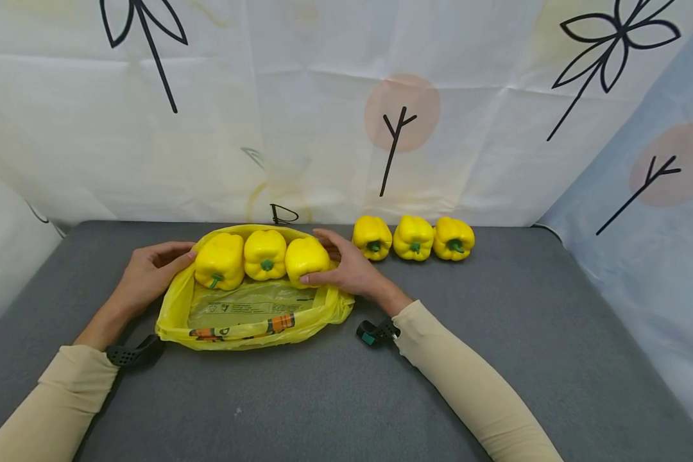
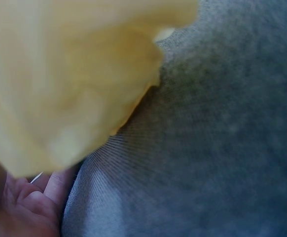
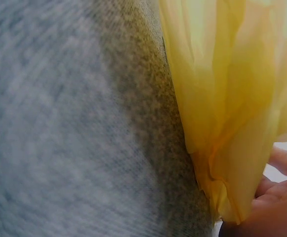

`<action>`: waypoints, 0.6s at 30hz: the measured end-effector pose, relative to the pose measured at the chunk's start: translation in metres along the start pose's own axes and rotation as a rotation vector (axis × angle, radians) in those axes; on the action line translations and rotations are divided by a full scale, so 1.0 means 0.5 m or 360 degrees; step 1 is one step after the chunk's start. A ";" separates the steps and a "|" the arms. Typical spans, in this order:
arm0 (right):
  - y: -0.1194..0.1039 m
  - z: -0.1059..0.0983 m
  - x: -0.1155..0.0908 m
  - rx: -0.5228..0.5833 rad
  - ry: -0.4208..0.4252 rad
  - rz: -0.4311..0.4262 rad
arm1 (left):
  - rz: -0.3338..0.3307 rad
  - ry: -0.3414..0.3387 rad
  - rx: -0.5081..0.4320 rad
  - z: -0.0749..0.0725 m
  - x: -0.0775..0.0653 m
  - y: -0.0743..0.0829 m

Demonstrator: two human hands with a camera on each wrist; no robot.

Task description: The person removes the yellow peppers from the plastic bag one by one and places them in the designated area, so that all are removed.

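A yellow plastic bag (image 1: pixel 254 343) lies spread open on the table, with printing on its inner and outer sides. Three yellow bell peppers stand in a row along its far side: a left pepper (image 1: pixel 219 260), a middle pepper (image 1: pixel 265 253) and a right pepper (image 1: pixel 307 258). My left hand (image 1: pixel 150 276) pinches the bag's left rim beside the left pepper. With thumb in front and fingers behind, my right hand (image 1: pixel 352 266) grips the right pepper at the bag's right side. Both wrist views show mostly blurred bag (image 2: pixel 69 89) and tabletop; the peppers are hidden there.
Three more yellow bell peppers (image 1: pixel 414 238) stand in a row to the right of the bag, near the table's back edge. The grey table (image 1: pixel 439 372) meets a patterned white curtain (image 1: pixel 312 128) behind, with more curtain at both sides.
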State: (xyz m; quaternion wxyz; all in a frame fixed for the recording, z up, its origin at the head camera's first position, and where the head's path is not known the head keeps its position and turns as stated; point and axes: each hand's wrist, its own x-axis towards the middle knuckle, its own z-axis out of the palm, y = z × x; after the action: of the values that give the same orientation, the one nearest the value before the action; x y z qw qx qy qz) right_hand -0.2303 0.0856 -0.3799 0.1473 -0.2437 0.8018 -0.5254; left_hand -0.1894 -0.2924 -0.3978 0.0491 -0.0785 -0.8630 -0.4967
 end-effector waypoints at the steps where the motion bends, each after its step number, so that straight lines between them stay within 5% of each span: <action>1: 0.001 0.000 0.000 0.0013 -0.0012 -0.0002 | -0.0002 -0.0001 0.0000 0.000 0.000 0.000; 18: -0.005 0.001 -0.005 0.0053 -0.0010 0.0011 | 0.0026 0.0005 -0.0008 0.001 0.000 -0.002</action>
State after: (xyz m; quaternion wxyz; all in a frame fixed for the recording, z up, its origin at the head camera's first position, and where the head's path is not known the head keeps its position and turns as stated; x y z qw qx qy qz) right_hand -0.2274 0.0858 -0.3781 0.1557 -0.2402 0.7932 -0.5374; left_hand -0.1897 -0.2922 -0.3989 0.0543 -0.0850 -0.8610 -0.4986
